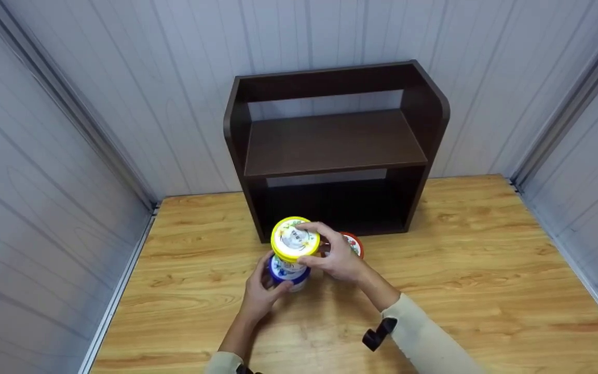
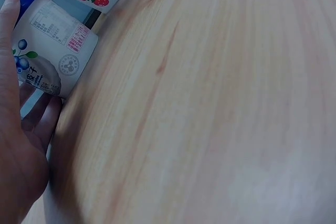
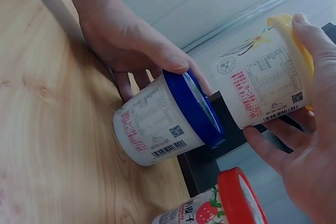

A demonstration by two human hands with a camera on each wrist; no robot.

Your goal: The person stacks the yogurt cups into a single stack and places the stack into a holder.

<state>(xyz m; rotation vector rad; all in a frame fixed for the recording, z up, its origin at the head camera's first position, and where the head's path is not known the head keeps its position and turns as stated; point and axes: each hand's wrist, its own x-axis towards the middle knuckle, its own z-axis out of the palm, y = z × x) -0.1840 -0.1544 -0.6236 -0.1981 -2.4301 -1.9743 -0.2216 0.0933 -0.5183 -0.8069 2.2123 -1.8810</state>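
Note:
My right hand (image 1: 341, 258) grips a white printed tub with a yellow lid (image 1: 294, 240), fingers and thumb around its sides near the lid. In the right wrist view this yellow-lidded tub (image 3: 262, 74) is tilted and held apart from the blue-lidded tub (image 3: 152, 121), which stands on the table. My left hand (image 1: 260, 295) holds the blue-lidded tub between thumb and fingers. Beside it to the right stands a red-lidded tub (image 3: 233, 203) with strawberry print, partly hidden by my right hand in the head view. Blueberries are printed on the blue-lidded tub (image 2: 55, 45).
A dark brown two-tier shelf (image 1: 335, 143) stands at the back of the wooden table (image 1: 475, 259), just behind the tubs. Pale panel walls (image 1: 96, 104) enclose the table at the back and both sides.

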